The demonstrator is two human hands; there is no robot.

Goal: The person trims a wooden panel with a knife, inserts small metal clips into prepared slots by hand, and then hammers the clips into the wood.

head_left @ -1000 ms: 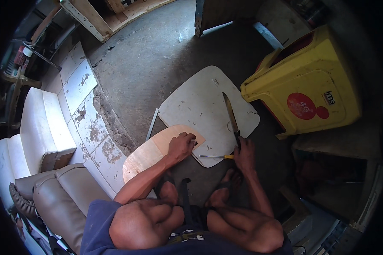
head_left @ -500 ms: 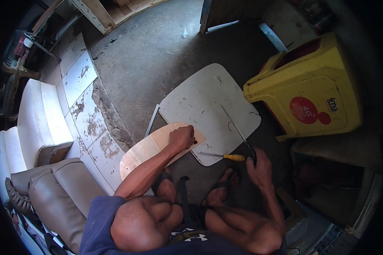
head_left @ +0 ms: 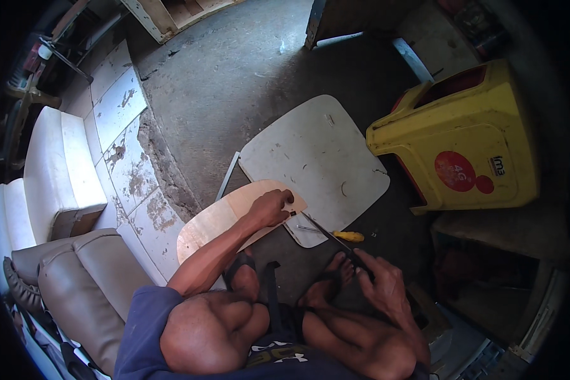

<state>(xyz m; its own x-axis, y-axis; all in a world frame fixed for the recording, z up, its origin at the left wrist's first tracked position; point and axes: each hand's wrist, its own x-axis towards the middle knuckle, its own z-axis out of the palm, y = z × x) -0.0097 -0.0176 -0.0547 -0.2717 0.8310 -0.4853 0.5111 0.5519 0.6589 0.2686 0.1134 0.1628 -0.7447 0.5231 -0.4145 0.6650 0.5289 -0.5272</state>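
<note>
So the left hand (head_left: 272,206) is planted on a rounded piece of plywood (head_left: 202,231), fingers bent near its right end, right by a small dark bit (head_left: 292,213); I can't tell if they're pinching anything. The right hand (head_left: 380,278) is closed around the handle of a long knife (head_left: 326,232), blade almost edge-on, tip close to that same end of the plywood (touching or not, no idea). My worry is a slip: the tip is so near the left fingers that one skid could nick them. The plywood only overlaps a corner of the white board (head_left: 316,158), with most of it hanging past toward the left, so pressing off-centre could make it rock or swivel. The yellow-handled screwdriver (head_left: 349,236) lies right under the blade's line too, and could snag it or roll. Also, the right foot (head_left: 342,272) in an open sandal is just beside the knife, so a drop could hurt.
</note>
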